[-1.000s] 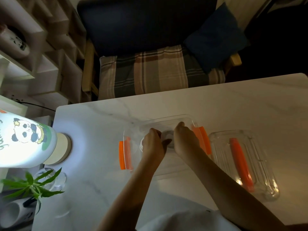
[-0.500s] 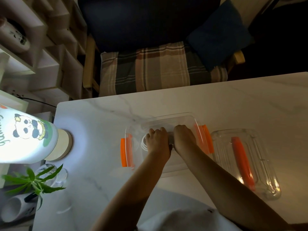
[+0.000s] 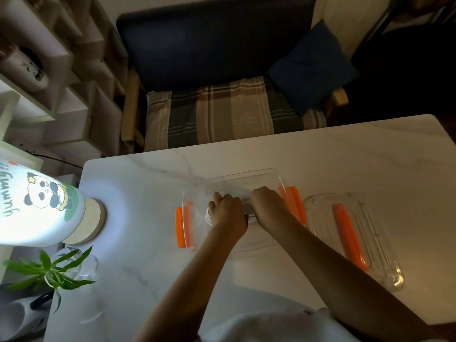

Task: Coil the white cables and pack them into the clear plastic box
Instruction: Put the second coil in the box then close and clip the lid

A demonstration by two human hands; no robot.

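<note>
The clear rectangular plastic box (image 3: pixel 237 183) with orange side clips sits near the middle of the white marble-patterned counter (image 3: pixel 153 272); every other place here is given from that box. Both bare hands reach down inside it; the left hand (image 3: pixel 225 214) is in the box's left half, knuckles up, its fingers (image 3: pixel 218 197) curled together and pressed down on a coil of white cable (image 3: pixel 207 214), of which only a few pale loops show just left of the hand, lying on the box floor; the right hand (image 3: pixel 267 206) is in the box's right half, its fingers folded under the palm so that I cannot tell what, if anything, they clamp. Between the two hands, on the box floor, a small dark round patch (image 3: pixel 248 209) shows, too dim to make out. Just right of the box lies its clear plastic lid (image 3: pixel 385 245) with a long orange handle (image 3: pixel 348 235), flat on the counter and apart from the box. Well left of the box a glowing white lamp with a panda drawing (image 3: pixel 39 206) stands on a round wooden base at the counter's edge; nearer the person on that same side, green leaves (image 3: pixel 49 272) rise from a clear glass. Beyond the box, past the counter's far edge, stands a dark sofa with a plaid blanket (image 3: pixel 222 114) and a blue cushion (image 3: pixel 313 67).
</note>
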